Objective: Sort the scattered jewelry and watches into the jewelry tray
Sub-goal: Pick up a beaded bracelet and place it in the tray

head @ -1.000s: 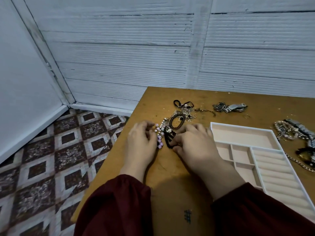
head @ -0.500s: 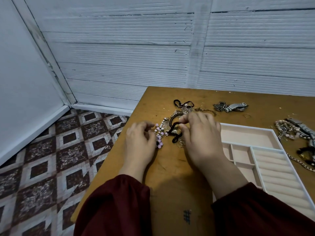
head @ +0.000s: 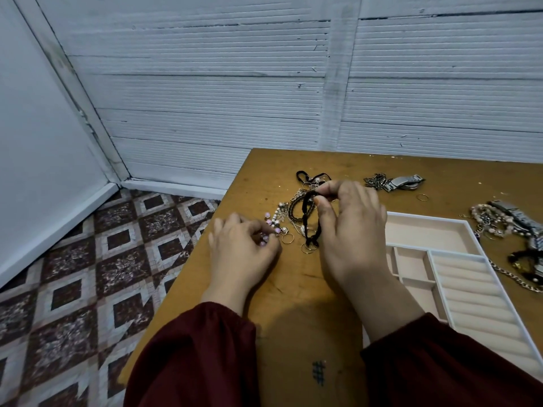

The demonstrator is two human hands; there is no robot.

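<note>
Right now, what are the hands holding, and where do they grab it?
The right hand pinches the black cord at its top end. The left hand pinches the near end of the pink beads.

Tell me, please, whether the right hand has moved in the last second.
Yes: the right hand, pinching a black braided cord, has moved away from the person, covering the far left corner of the white jewelry tray.

I see a brown wooden table [head: 293, 289], dull and scratched. The jewelry tray [head: 426, 217] has a smooth white rim and a soft-looking pink lining. The black cord [head: 312, 240] looks like braided cloth. The pink beads [head: 268, 215] are glossy. The watch [head: 404, 182] is shiny metal.
</note>
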